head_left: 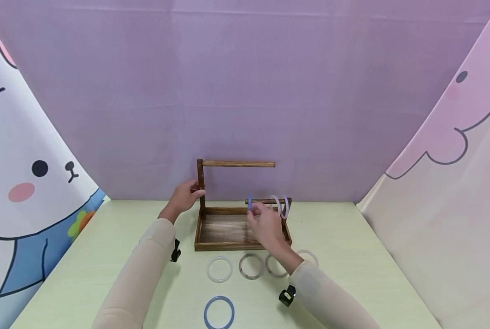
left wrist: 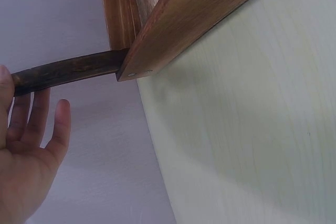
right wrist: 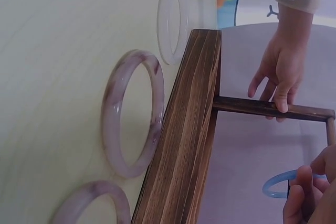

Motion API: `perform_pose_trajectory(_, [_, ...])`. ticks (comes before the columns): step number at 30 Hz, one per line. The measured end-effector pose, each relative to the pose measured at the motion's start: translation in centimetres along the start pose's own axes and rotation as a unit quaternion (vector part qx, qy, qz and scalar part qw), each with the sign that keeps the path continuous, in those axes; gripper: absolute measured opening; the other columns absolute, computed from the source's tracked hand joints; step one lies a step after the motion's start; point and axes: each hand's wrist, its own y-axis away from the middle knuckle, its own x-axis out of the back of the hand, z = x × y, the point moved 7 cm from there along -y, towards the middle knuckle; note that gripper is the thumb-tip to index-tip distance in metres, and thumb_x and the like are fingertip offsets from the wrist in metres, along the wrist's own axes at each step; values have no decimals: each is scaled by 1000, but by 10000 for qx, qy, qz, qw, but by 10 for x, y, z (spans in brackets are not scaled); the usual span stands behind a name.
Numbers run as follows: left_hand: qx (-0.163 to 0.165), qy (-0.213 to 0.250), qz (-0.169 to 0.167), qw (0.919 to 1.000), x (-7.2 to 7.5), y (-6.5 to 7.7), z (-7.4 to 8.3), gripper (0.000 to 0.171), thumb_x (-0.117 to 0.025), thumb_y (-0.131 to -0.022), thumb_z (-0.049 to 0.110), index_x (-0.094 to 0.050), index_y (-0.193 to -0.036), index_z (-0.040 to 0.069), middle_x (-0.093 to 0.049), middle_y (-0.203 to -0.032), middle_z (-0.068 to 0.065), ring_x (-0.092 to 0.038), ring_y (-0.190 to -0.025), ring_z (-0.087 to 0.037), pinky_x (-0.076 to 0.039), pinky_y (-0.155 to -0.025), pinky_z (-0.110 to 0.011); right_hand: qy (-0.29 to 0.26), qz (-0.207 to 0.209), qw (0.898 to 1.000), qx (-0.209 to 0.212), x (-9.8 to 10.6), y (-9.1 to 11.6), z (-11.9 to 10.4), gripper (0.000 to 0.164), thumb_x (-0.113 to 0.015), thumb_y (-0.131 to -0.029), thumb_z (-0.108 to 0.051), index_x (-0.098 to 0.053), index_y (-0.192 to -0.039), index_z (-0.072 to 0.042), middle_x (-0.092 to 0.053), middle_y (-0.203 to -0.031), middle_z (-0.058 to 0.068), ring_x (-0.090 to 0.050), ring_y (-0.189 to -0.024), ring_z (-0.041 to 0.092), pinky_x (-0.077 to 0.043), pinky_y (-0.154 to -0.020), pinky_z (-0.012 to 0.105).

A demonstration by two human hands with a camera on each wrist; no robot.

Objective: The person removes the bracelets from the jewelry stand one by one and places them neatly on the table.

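Note:
A dark wooden bangle stand (head_left: 222,246) has a tall post at its left and a lower bar (head_left: 263,201) at its right. My left hand (head_left: 184,196) grips the tall post (left wrist: 68,69), with the thumb in front and fingers behind. My right hand (head_left: 266,225) pinches a light blue bangle (right wrist: 273,184) between thumb and fingers. This bangle stands upright at the free left end of the lower bar, overlapping it in the head view. Two pale lavender bangles (head_left: 286,208) hang on that bar farther right, partly behind the right hand.
On the table before the stand lie a white bangle (head_left: 219,269), marbled bangles (right wrist: 113,124) and a pale one (head_left: 308,256) partly behind the right forearm. A darker blue bangle (head_left: 219,312) lies nearer. The stand's upper bar (head_left: 238,163) reaches rightward above. A purple cloth (head_left: 245,91) hangs behind.

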Motion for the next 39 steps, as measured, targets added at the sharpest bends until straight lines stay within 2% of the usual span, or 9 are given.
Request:
perform_pose_trajectory(7, [14,50,41,10000,1,0,0,33,-58,-105,27,-61,-127,3,-67,-124,-20,-63,-120,-39,-54,-97,-53,-132,-159,9998,-67,-6,0,-1,16,-70,-92,-16,-74,-107,-10,-79,-92,5,-31,-38,1,-22,-36,15])
perform_pose_trajectory(12, [-20,16,80,10000,0,1,0,30,-58,-105,24,-62,-125,2,-68,-122,-21,-63,-119,-39,-54,-96,-54,-180,-252,9994,-157,-9,1,-2,14,-70,-93,-17,-74,-106,-13,-79,-92,3,-38,-39,1,-26,-36,16])
perform_pose_trajectory(17, [-21,47,70,10000,0,2,1,30,-58,-105,24,-62,-125,2,-68,-122,-21,-63,-118,-39,-54,-96,-53,-200,-224,9995,-12,-10,1,-6,12,-70,-92,-15,-74,-103,-13,-79,-90,2,-46,-42,0,-31,-36,17])
perform_pose_trajectory(23, [-43,44,81,9999,1,2,3,28,-58,-105,23,-62,-124,2,-68,-122,-21,-63,-118,-39,-54,-95,-53,-338,-214,9990,213,-11,2,-11,12,-70,-91,-12,-74,-101,-11,-78,-89,5,-47,-42,-2,-32,-34,15])
perform_pose_trajectory(29, [-52,32,87,9999,-1,1,2,30,-58,-105,23,-62,-126,1,-67,-123,-22,-63,-119,-40,-54,-95,-54,-320,-352,9986,232,-12,4,-12,13,-70,-91,-12,-74,-103,-11,-78,-89,3,-41,-40,-1,-26,-35,13])
perform_pose_trajectory(39, [-56,-4,118,9999,0,1,1,29,-58,-105,23,-62,-124,2,-68,-122,-21,-63,-119,-39,-54,-95,-53,-274,-479,9971,524,-15,7,-15,17,-72,-90,-13,-75,-107,-10,-78,-90,3,-30,-40,-2,-22,-36,12])
